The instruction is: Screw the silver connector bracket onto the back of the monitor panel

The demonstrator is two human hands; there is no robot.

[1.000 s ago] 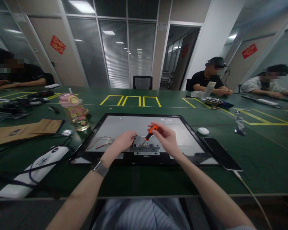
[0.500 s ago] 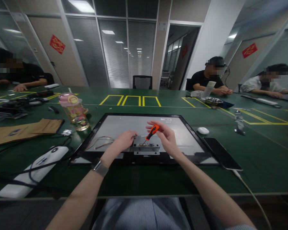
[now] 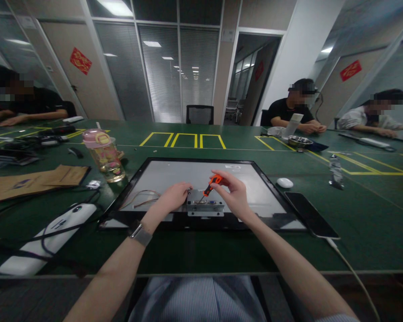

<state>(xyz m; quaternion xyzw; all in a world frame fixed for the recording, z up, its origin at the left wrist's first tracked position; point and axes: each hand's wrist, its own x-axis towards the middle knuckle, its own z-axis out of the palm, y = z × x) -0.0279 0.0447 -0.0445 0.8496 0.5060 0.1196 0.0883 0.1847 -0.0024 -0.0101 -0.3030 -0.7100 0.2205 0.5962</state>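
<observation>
My right hand (image 3: 235,192) holds an orange and black screwdriver (image 3: 213,184) by its handle, between thumb and fingers. The screwdriver leans, its thin shaft pointing down and left into a silver metal bracket (image 3: 205,208) with connectors along it. My left hand (image 3: 174,197) is closed at the left edge of this bracket, fingertips gripping its upper left corner. Under both hands lies a flat display panel (image 3: 154,172) with a grey back and black frame. Thin wires (image 3: 141,194) with a small plug lie on the panel left of the bracket. The screwdriver's tip is too small to make out.
Left of the panel stand a pink-lidded bottle (image 3: 104,156), a brown paper envelope (image 3: 36,181) and a white power strip (image 3: 50,241) with black cables. A phone (image 3: 311,214) on a cable and a white case (image 3: 285,182) lie right. Several people sit across the table.
The fingers of my right hand have shifted on the screwdriver handle, with thumb and fingers now closer together. My left hand and the bracket stay in place.
</observation>
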